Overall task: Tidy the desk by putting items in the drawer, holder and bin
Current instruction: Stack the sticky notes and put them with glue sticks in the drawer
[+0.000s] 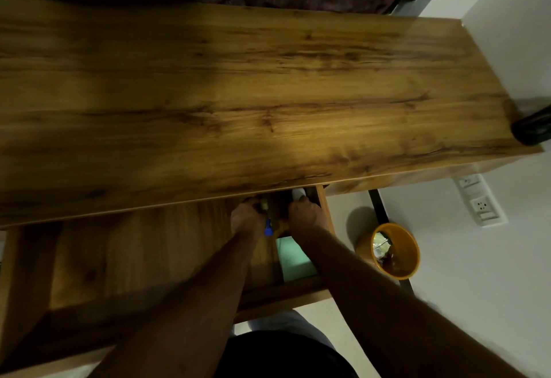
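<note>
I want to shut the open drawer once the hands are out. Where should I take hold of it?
Judging by its pose, press the drawer's front rail, the wooden edge nearest the person, from the person's side, pushing toward the desk. No handle shows.

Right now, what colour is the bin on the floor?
Orange bin, clearest in the head view.

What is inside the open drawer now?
In the drawer: both hands, a blue-capped item, a green sheet. The desk top hides the drawer's back.
</note>
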The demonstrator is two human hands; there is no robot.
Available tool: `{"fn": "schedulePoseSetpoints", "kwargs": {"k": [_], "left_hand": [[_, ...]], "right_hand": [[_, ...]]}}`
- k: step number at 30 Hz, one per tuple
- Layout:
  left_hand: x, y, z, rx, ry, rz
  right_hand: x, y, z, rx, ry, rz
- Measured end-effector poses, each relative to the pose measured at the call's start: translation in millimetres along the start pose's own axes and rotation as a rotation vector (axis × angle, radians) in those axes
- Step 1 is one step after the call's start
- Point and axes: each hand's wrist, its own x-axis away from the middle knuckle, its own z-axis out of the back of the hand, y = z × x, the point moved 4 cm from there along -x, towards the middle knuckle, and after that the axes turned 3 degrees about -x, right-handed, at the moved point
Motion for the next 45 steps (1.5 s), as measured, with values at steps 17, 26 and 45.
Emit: {"fn": "schedulePoseSetpoints", "kwargs": {"k": [17,26,45], "left_hand": [[6.2,11.9,-34.0,0.321,-0.186,0.121],[17.8,22.7,-15.1,-0.061,-0.066,0.008],[68.7,7.0,33.0,-0.090,-0.044,-0.326]], "right_hand": [[41.2,22.3,6.1,-0.337,0.074,-0.190],[43.1,21.8,-2.1,-0.341,0.068,-0.201],[66.2,-18.1,-7.6,-0.360,0.156,-0.208]]}}
